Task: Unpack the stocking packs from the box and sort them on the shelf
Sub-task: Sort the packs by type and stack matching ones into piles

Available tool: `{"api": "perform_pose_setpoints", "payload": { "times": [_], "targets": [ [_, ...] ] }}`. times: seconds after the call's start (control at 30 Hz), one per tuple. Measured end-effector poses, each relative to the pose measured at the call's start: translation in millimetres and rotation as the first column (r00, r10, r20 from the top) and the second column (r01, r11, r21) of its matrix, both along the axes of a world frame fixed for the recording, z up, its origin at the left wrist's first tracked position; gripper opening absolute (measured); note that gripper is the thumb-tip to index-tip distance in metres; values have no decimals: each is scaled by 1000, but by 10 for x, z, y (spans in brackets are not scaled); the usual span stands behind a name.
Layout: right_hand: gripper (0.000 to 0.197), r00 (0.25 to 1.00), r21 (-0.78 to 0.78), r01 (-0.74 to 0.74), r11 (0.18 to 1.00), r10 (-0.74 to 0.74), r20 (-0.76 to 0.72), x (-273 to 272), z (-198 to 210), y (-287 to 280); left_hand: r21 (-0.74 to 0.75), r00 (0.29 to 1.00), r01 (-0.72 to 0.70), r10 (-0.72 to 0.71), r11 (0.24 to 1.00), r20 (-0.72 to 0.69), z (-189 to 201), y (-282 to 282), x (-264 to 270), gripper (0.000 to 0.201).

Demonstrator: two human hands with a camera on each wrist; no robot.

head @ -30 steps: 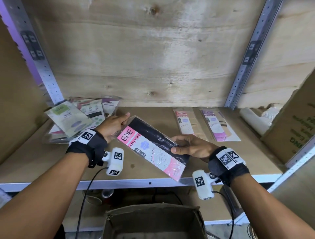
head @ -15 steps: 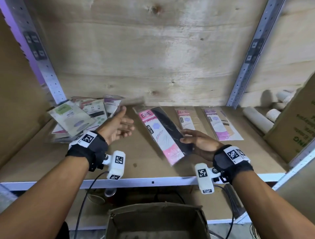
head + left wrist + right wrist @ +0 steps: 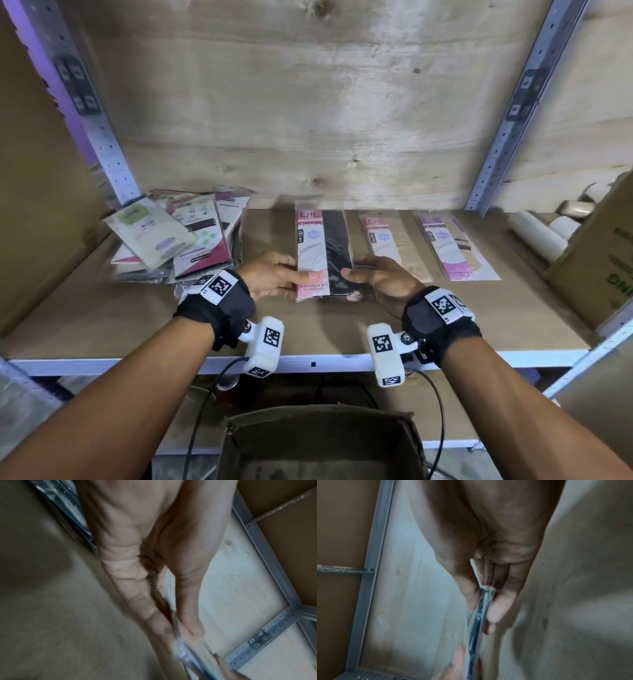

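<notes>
The stocking pack (image 3: 323, 255) is wrapped in glossy clear plastic. The shelf (image 3: 445, 322) board is matt fibreboard; its uprights (image 3: 507, 113) are perforated metal.

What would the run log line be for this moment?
step: placing | item: black stocking pack | left hand: pinching near end | right hand: pinching near end | spot: shelf, left of beige pack

Three long, flat plastic stocking packs lie in a row on the shelf: one pink-and-black pack (image 3: 323, 253), one pink-and-beige pack (image 3: 388, 240), one purple-and-beige pack (image 3: 448, 245). A loose heap of square packs (image 3: 178, 236) sits far left; its count cannot be told. One open cardboard box (image 3: 322, 442) stands near.
</notes>
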State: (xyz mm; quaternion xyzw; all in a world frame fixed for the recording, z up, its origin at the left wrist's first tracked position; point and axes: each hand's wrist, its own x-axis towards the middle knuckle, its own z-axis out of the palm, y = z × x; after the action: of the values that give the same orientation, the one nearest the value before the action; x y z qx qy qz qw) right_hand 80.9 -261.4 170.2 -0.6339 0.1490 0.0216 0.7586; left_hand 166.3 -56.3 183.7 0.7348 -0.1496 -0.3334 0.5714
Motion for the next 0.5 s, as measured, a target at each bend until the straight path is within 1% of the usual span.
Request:
{"api": "perform_pose_setpoints", "payload": {
  "times": [0.1,0.2,0.27,0.37,0.43,0.5],
  "targets": [
    [40,997,-19,6,1000,-7,-73,6,-2,-44,13,998,39,-38,999,-42,5,64,40,32],
    [45,988,-99,47,994,-60,-140,33,-32,-68,50,994,64,-60,997,-88,-2,63,35,31],
    [41,981,-187,63,980,-95,-169,66,-40,-68,96,996,53,-46,994,-73,-8,27,15,34],
    [30,970,-367,86,926,-163,-183,124,-38,-85,114,1000,-2,4,993,-17,6,-46,-16,36],
    [25,967,-448,64,892,-167,-195,139,-28,-107,132,999,-35,33,991,19,15,-79,-21,37],
    [25,965,-498,19,867,-146,-217,130,-9,-134,168,998,-57,51,984,40,22,-92,-20,41]
  ]
}}
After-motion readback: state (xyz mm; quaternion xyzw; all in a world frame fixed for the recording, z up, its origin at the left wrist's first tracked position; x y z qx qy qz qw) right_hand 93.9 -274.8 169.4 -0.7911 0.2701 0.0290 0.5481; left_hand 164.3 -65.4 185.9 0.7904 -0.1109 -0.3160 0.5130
